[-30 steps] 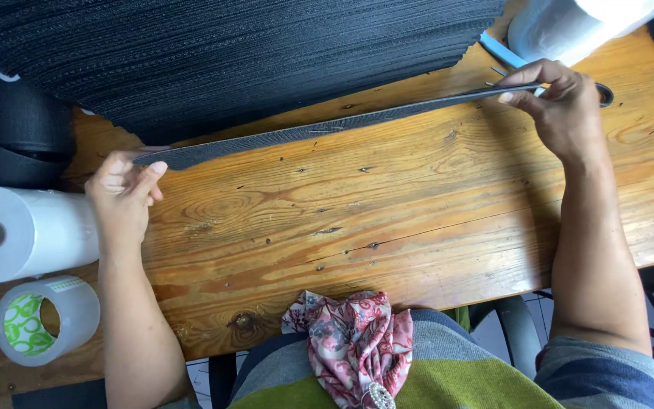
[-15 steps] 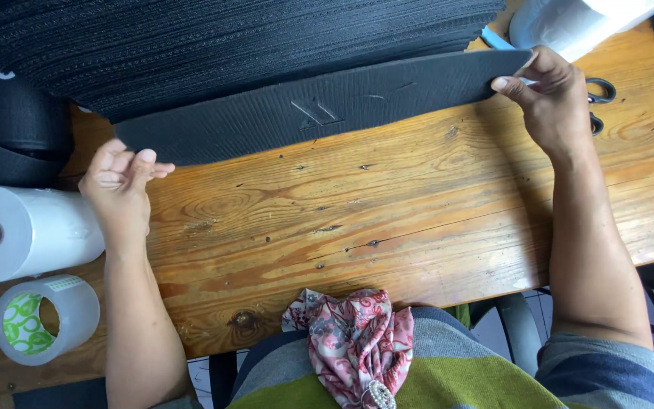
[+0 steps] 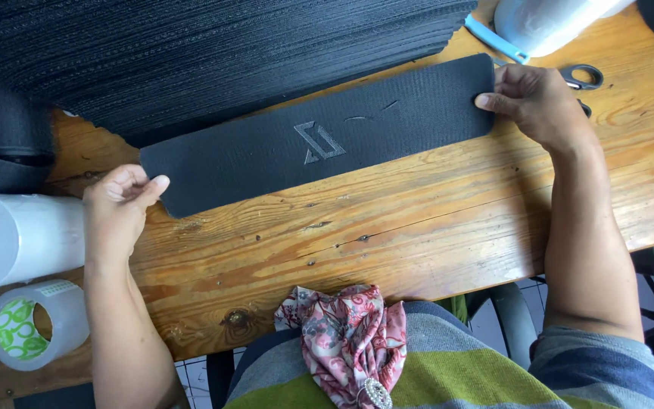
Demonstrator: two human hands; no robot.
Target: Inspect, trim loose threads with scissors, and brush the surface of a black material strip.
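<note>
One black mat strip held flat on wooden table, two hands.
Right hand pinches its upper-right end; left hand, fingers loosely curled, meets lower-left corner. One stack of strips behind.

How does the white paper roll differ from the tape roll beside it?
The paper roll is plain white and solid, with a small core hole; the tape roll is see-through, with a wide hole and a green-and-white patterned core. The paper roll looks longer and thicker than the tape roll. The paper roll sits closer to the left hand than the tape roll. Both lie on their sides at the left end of the wooden table, holes facing left.
</note>
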